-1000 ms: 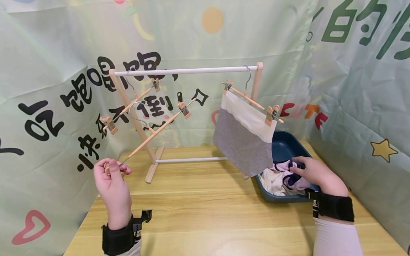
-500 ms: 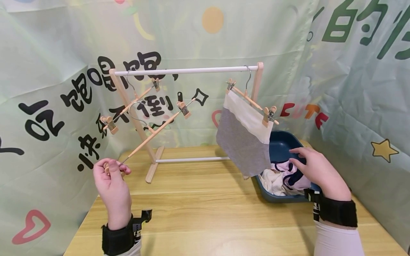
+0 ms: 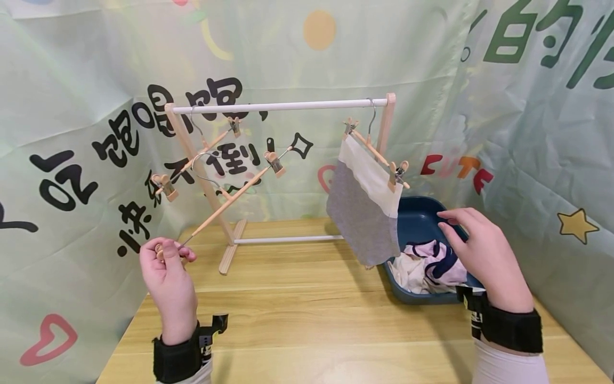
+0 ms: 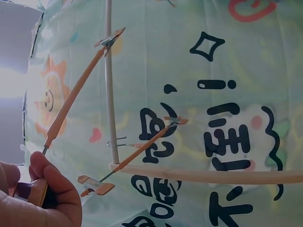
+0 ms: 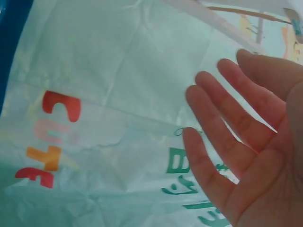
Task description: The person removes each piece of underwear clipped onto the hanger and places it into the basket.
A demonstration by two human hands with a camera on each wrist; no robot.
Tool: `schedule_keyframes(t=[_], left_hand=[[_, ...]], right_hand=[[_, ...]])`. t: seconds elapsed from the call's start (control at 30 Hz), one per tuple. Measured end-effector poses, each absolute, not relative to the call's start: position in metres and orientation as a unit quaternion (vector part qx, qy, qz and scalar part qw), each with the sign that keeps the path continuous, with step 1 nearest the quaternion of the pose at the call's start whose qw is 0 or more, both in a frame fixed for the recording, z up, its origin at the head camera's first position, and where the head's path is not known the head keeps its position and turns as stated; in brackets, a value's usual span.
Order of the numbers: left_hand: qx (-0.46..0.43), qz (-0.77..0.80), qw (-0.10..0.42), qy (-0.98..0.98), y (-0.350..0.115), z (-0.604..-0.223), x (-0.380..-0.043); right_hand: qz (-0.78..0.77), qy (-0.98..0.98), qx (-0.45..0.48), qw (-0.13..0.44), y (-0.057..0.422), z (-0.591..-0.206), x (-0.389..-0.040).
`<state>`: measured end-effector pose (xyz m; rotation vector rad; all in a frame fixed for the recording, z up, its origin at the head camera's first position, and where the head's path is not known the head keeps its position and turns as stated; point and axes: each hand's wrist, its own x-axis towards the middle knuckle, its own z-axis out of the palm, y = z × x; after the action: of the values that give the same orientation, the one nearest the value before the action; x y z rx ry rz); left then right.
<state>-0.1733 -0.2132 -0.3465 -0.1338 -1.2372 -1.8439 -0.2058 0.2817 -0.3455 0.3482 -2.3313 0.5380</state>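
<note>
My left hand grips one end of a wooden clip hanger at its clip, holding it tilted in the air left of centre. The far clip of that hanger carries nothing. My right hand hovers over the right side of a dark blue basin, fingers loosely extended and holding nothing. Inside the basin lie crumpled clothes, white and pale pink with navy trim. In the right wrist view the fingers are spread apart with nothing between them.
A small drying rack with a white top rail stands on the wooden table. At its left hangs a bare clip hanger. On its right, another hanger bears a grey-and-white cloth garment, partly overlapping the basin. Printed fabric walls the table.
My right hand has lifted off the clothes in the basin and moved up and slightly right. The hanging grey-and-white garment has turned a little. My left hand has stayed in place.
</note>
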Motion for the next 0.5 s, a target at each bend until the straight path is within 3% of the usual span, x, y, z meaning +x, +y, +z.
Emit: schedule_keyframes(t=[0.2, 0.5], left_hand=[[-0.053, -0.744, 0.442, -0.498, -0.214, -0.346, -0.174], [-0.049, -0.742, 0.443, -0.501, -0.214, -0.347, -0.174]], right_hand=[[0.220, -0.865, 0.173, 0.416, 0.268, -0.338, -0.193], [0.208, -0.855, 0.244, 0.408, 0.252, -0.336, -0.186]])
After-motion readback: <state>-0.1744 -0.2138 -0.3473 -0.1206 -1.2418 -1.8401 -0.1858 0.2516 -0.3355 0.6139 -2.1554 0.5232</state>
